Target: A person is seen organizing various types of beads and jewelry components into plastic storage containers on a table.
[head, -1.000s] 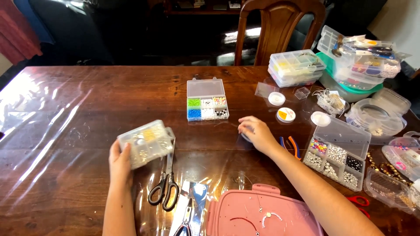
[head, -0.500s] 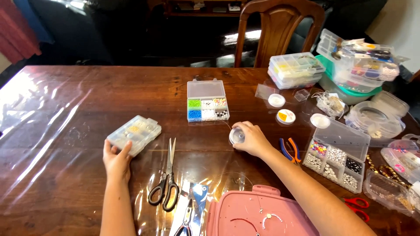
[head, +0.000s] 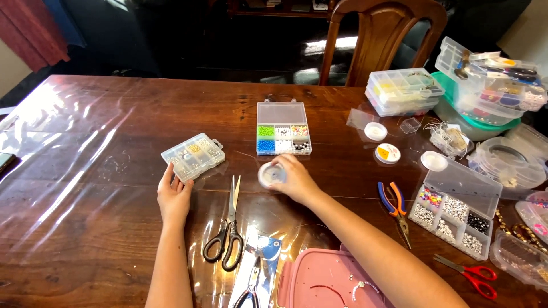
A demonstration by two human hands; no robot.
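My right hand (head: 295, 178) holds a small round clear spool of thread (head: 270, 174) just above the table, in front of an open bead box (head: 282, 138) with green, blue and mixed beads. A thin thread runs from the spool across the table. My left hand (head: 173, 197) rests on the table with fingers spread, its fingertips touching the near edge of a small clear compartment box (head: 193, 155) that lies closed on the table. Black-handled scissors (head: 226, 235) lie between my two arms.
A pink case (head: 319, 282) and packaged pliers (head: 257, 268) sit at the near edge. Orange-and-blue pliers (head: 394, 206), an open bead organizer (head: 454, 214), red scissors (head: 468, 272) and stacked clear boxes (head: 402, 88) fill the right. A wooden chair (head: 382, 37) stands behind the plastic-covered table (head: 85, 171).
My left hand set the small compartment box down on the table and now only touches its edge. My right hand picked up the round spool and brought it toward the middle.
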